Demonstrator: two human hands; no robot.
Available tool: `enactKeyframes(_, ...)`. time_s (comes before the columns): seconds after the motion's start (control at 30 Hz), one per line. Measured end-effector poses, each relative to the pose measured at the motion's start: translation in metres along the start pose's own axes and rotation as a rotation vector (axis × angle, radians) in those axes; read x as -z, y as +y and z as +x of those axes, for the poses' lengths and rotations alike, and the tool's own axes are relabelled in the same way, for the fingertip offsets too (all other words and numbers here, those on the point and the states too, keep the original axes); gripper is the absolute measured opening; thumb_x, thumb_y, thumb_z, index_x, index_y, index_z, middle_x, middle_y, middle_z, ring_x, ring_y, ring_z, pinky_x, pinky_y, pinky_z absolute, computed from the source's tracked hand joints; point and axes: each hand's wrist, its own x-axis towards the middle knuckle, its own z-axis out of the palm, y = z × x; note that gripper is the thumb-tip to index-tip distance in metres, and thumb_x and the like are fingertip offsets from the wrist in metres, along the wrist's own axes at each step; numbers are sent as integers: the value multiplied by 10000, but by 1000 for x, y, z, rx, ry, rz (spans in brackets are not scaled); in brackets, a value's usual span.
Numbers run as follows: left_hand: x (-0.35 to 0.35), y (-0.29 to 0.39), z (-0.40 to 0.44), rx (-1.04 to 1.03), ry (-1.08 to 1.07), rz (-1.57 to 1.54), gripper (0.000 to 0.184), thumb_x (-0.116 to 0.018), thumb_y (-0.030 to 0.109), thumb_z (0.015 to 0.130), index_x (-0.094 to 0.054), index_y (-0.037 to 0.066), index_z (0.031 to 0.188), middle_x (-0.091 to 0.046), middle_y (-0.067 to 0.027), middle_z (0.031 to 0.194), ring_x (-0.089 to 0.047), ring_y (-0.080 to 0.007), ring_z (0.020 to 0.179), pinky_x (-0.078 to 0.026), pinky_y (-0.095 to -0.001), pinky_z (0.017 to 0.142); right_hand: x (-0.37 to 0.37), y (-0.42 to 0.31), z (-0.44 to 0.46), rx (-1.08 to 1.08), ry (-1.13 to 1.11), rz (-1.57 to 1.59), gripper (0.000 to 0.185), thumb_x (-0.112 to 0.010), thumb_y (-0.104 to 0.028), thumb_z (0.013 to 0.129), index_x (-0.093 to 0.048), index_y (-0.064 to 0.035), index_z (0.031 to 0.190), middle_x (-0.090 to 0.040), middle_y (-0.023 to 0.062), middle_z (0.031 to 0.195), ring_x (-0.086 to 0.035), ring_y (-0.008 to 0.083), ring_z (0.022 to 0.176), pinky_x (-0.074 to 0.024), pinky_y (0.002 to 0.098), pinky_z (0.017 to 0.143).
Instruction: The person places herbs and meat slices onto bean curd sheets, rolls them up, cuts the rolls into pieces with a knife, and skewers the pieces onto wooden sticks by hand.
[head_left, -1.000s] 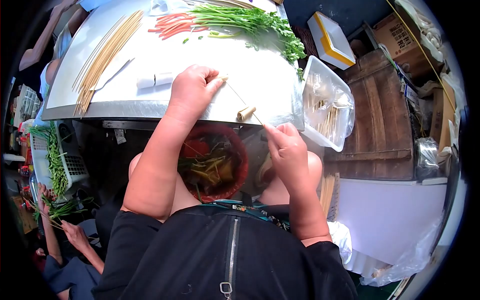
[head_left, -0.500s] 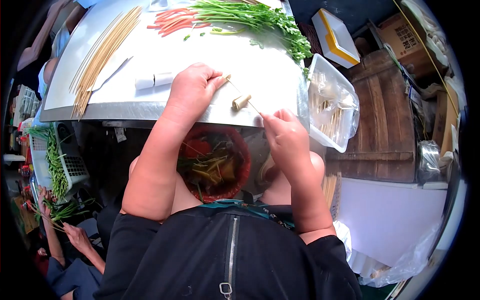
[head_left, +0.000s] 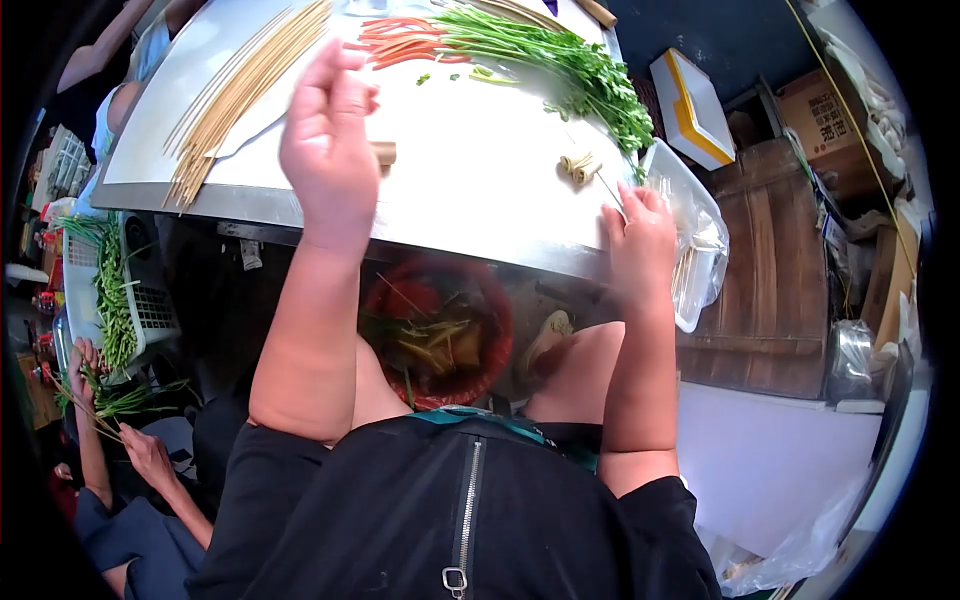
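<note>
My right hand [head_left: 643, 232] pinches the lower end of a thin skewer [head_left: 612, 190] over the front right of the white tabletop [head_left: 480, 160]. Two small beige rolls [head_left: 580, 168] sit together on that skewer, above the hand. Raised over the table's left half, my left hand [head_left: 330, 135] has its fingers apart and holds nothing. Beside its wrist a small roll [head_left: 384, 153] shows partly. A bundle of bare skewers [head_left: 240, 95] and a knife [head_left: 245, 130] lie to its left. Red strips [head_left: 400, 42] and green stalks with leaves [head_left: 560, 60] lie along the back.
Right of the table are a clear bin [head_left: 690, 240] with skewers and a white-yellow box [head_left: 692, 108]. A red basin [head_left: 495, 350] with scraps stands below the table edge. At the left, another person's hands [head_left: 148, 458] hold sticks with greens near a crate [head_left: 150, 300].
My left hand has let go of the skewer's tip and moved left and up. My right hand has carried the skewer to the right. Two rolls now show on it. The view has shifted slightly.
</note>
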Motion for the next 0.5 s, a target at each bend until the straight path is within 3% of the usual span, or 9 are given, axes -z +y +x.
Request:
enactKeyframes(0.07,12,-2,12,-62,101,-44,318,-485,74,1027,-481,-29,1327,-625,-74,1127,-608,-108,925,-519,-262,864,8,-43,12,285,318,-126,242,-717,-168,855,-720,-43,1063,-662,132,1001,-626,291,923,-500,355,778)
enactKeyframes(0.23,15,-4,17,-77,171,-99,314,-474,63,1026,-484,-20,1328,-622,-70,1116,-601,-100,911,-512,-254,872,-36,-149,57,540,8,510,231,-733,-149,835,-724,-57,1047,-671,124,1034,-597,318,1019,-497,393,896)
enactKeyframes(0.33,19,-5,16,-59,104,-143,308,-457,41,1022,-489,-25,1321,-613,-61,1119,-582,-83,908,-506,-234,864,-61,-172,72,597,-10,456,204,-711,-179,829,-738,-60,993,-676,137,1017,-597,334,1007,-485,410,911)
enactKeyframes(0.4,20,-5,15,-49,104,-155,308,-458,34,1019,-490,-26,1320,-614,-58,1118,-583,-82,909,-506,-233,864,-62,-170,76,652,-171,416,182,-719,-182,811,-744,-56,939,-679,123,1033,-592,329,1017,-485,409,913)
enactKeyframes(0.5,18,-5,12,-35,99,-180,304,-472,8,1008,-505,-24,1309,-614,-52,1117,-585,-79,921,-504,-229,873,-57,-141,89,549,-70,431,172,-760,-149,801,-733,-56,944,-685,112,1060,-592,314,1021,-487,394,917)
